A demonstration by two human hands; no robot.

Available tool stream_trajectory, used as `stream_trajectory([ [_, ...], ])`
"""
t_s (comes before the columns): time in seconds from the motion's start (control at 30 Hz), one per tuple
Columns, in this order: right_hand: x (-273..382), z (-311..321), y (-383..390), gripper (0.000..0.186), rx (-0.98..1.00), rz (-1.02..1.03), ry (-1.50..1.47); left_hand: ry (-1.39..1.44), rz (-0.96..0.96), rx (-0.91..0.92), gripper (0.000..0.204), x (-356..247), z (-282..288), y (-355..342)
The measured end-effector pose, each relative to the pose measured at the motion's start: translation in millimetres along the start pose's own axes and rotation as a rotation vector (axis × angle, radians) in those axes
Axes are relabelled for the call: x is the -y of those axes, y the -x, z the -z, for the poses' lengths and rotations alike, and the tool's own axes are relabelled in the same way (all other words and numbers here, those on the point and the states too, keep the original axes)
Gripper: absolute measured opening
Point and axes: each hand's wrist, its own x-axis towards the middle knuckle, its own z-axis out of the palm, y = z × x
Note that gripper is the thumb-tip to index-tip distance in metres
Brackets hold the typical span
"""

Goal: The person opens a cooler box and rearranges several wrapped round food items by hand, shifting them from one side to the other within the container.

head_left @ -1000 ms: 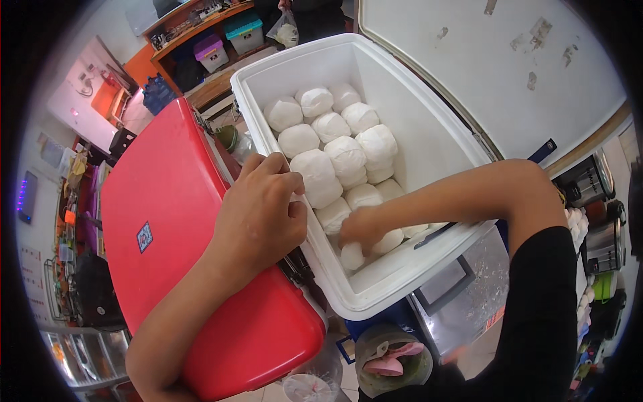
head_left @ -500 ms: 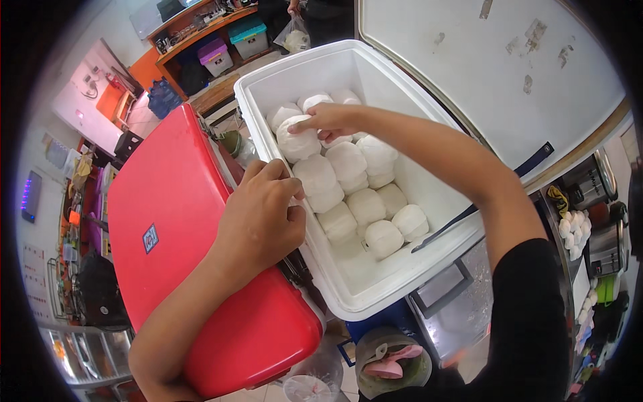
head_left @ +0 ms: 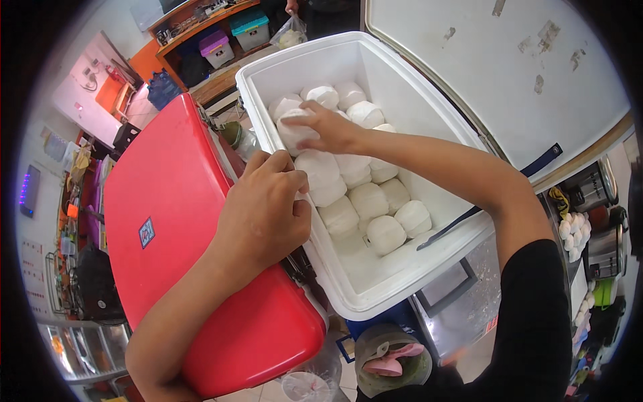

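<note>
Left to right: a closed red cooler lies at the left; the left hand, curled shut, grips the near wall of the open white cooler. The right hand holds a white dough ball at the upper rows. Roughly half the floor appears filled, the near end bare. Cluttered shelves at upper left.

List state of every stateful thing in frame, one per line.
White foam cooler box: open, partly filled with white round buns.
White cooler lid: swung up and back.
Red plastic cooler: lid shut.
Left hand: curled on the white box's near wall.
Right hand: fingers resting on a white round bun.
</note>
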Motion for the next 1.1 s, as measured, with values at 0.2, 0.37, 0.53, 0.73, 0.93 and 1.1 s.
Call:
stream_trajectory([
  [0.2,12,-23,-13,0.059,-0.137,-0.199,-0.042,-0.007,-0.008,0.006,0.022,0,-1,-1],
  [0.37,13,-7,-2,0.052,-0.108,-0.140,0.101,-0.014,-0.007,0.001,0.016,-1,-1,-3],
  [0.53,78,29,33,0.039,0.589,-0.232,0.216,-0.015,0.007,0.007,0.015,5,-1,3],
  [0.73,67,-19,124,0.079,0.911,-0.007,0.295,-0.024,-0.032,-0.021,0.014,-2,-2,-3],
  [0.93,64,-50,134,0.091,0.756,-0.081,0.458,-0.031,-0.022,-0.023,0.013,2,-1,1],
  [1.1,56,-48,131,0.089,0.682,-0.070,0.431,-0.028,-0.034,-0.031,0.013,1,-2,0],
])
